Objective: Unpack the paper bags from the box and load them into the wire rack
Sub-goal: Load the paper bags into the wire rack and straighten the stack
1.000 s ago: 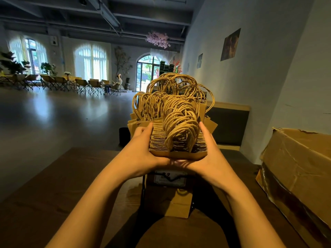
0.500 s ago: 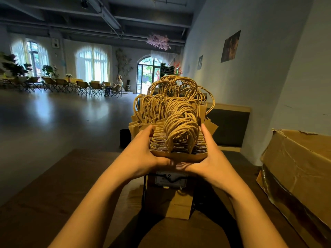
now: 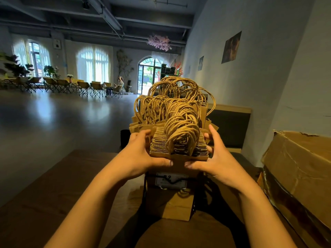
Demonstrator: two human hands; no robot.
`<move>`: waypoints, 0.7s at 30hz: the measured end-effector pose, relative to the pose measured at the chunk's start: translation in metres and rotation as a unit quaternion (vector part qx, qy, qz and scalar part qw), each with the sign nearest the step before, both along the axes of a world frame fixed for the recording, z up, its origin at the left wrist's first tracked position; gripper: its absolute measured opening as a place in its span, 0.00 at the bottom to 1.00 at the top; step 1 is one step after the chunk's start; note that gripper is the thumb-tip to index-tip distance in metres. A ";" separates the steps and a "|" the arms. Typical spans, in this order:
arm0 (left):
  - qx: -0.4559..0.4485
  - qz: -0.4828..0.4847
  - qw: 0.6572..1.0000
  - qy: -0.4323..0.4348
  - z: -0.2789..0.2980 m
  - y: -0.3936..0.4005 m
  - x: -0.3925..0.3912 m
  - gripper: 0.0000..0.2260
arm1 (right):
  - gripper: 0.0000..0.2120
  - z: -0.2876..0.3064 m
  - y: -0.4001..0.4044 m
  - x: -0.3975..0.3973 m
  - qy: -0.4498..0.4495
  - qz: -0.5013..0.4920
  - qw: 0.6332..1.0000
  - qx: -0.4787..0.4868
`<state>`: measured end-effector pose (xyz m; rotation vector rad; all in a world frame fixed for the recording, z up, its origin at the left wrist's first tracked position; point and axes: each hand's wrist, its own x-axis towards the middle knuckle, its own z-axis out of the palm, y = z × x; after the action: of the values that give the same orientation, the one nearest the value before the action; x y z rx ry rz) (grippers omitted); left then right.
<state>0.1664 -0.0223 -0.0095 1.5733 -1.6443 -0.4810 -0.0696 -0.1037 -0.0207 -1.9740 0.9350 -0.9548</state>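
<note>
Paper bags [image 3: 179,149] held as a stack between both hands at the centre of the frame.

Left hand [image 3: 143,154] and right hand [image 3: 217,159] clamp the stack's sides, thumbs curled under its near edge, twisted handles [image 3: 180,129] looping up. Below it, the wire rack [image 3: 170,181] stands on the table [image 3: 53,194]; more bags stand behind. Cardboard box [image 3: 300,169] sits at right.

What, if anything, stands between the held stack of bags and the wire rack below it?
Nothing visible. Left hand and right hand hold the stack right above the rack, which already holds bags. The box stands off to the right.
</note>
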 end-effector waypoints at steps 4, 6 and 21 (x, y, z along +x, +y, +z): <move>-0.010 -0.011 1.000 0.014 -0.001 0.000 -0.003 0.50 | 0.75 -0.005 -0.003 0.001 0.015 0.000 1.000 0.003; -0.011 -0.017 1.000 -0.003 -0.001 0.000 -0.005 0.49 | 0.73 -0.006 -0.004 0.002 0.018 -0.003 1.000 -0.011; -0.036 -0.021 0.999 -0.022 -0.006 -0.012 -0.003 0.45 | 0.66 -0.007 -0.003 0.004 0.003 -0.016 0.998 -0.064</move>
<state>0.1631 -0.0343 -0.0155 1.5078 -1.7120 -0.4072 -0.0657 -0.1068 -0.0279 -2.0745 0.9325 -1.0509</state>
